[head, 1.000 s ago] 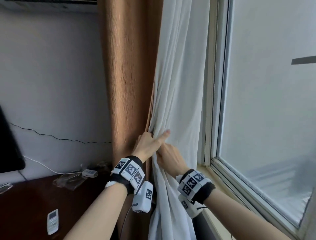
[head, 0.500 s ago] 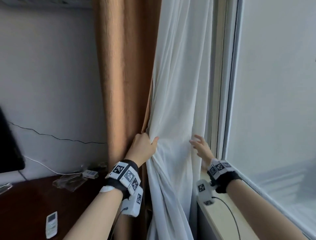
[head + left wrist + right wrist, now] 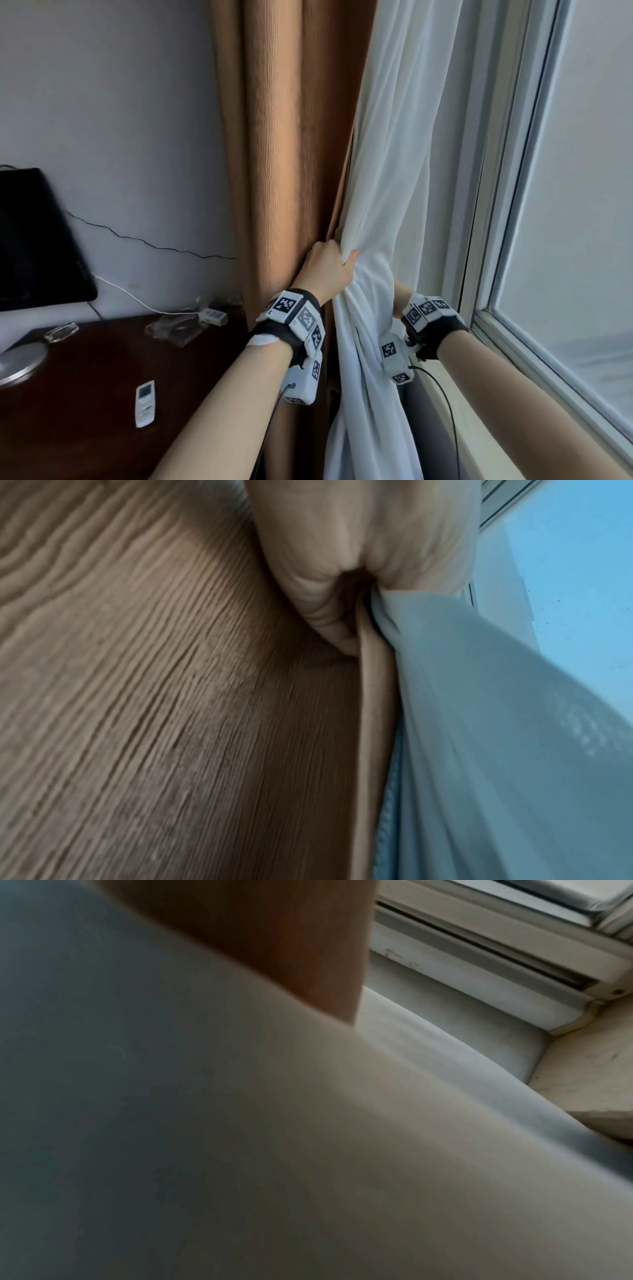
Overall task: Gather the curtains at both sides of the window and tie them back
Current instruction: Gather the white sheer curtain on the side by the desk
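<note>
The left hand clenches the thin, soft white sheer curtain beside the heavier ribbed tan drape; the right hand's grip is hidden behind folds, so I cannot tell; light slippery cloth, best bunched mid-height.

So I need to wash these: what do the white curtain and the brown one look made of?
The white curtain looks like thin, matte, semi-sheer woven fabric: light glows through it and it bunches softly in the left hand. The brown curtain looks thicker and opaque, with a fine ribbed texture. The exact fibre cannot be told.
</note>
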A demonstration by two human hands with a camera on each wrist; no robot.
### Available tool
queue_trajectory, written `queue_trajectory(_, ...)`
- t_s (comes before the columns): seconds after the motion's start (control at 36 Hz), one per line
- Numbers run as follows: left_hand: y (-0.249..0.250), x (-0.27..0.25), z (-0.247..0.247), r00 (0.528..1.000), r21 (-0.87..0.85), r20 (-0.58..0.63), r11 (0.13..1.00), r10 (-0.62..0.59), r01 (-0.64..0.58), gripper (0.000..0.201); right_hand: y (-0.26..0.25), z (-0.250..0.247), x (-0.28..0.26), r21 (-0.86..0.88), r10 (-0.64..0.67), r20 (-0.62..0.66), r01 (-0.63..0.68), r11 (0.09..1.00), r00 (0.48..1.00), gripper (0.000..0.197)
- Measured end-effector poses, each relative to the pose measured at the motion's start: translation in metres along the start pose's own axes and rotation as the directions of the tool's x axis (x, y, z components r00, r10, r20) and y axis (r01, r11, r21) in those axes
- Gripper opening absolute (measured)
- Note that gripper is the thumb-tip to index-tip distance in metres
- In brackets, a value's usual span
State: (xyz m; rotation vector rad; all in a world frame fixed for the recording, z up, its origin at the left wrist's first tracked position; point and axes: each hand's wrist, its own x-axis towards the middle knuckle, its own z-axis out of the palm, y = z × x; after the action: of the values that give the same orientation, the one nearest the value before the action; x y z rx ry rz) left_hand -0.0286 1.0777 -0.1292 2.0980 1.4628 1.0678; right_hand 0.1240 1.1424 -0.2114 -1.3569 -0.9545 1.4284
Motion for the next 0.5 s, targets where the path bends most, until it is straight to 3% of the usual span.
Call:
queue_trajectory(0.08, 0.002, 0.001, -0.001, 1.0, 0.004, 0.003, 1.0, 0.009, -0.009, 0.036, -0.002, 0.001, -0.006, -0.082, -0.106, 0.0, 0.105, 0.991, 0.994, 0.019)
queue_trajectory(0.14, 0.003, 0.0, -0.001, 1.0, 0.006, -0.002, 1.0, 0.014, -0.014, 0.039, -0.002, 0.001, -0.011, -0.16, -0.242, -0.062, 0.23, 0.96, 0.968, 0.018)
queue_trajectory(0.22, 0.003, 0.0, -0.002, 1.0, 0.012, -0.009, 1.0, 0.022, -0.022, 0.039, 0.001, -0.01, -0.01, -0.491, -0.501, -0.112, 0.39, 0.779, 0.858, 0.017)
queue_trajectory(0.28, 0.002, -0.001, -0.004, 1.0, 0.024, -0.022, 1.0, 0.018, -0.017, 0.039, 0.002, -0.022, -0.014, -0.617, -0.559, -0.139, 0.37, 0.695, 0.817, 0.029)
queue_trajectory(0.39, 0.001, -0.001, -0.005, 0.997, 0.079, -0.07, 0.996, 0.036, -0.031, 0.039, 0.007, -0.048, -0.033, -0.833, -0.648, -0.098, 0.294, 0.469, 0.755, 0.023)
queue_trajectory(0.5, 0.004, -0.003, 0.002, 0.992, 0.15, -0.112, 0.988, 0.054, -0.036, 0.039, 0.013, -0.067, -0.053, -0.907, -0.7, -0.083, 0.236, 0.348, 0.71, 0.037)
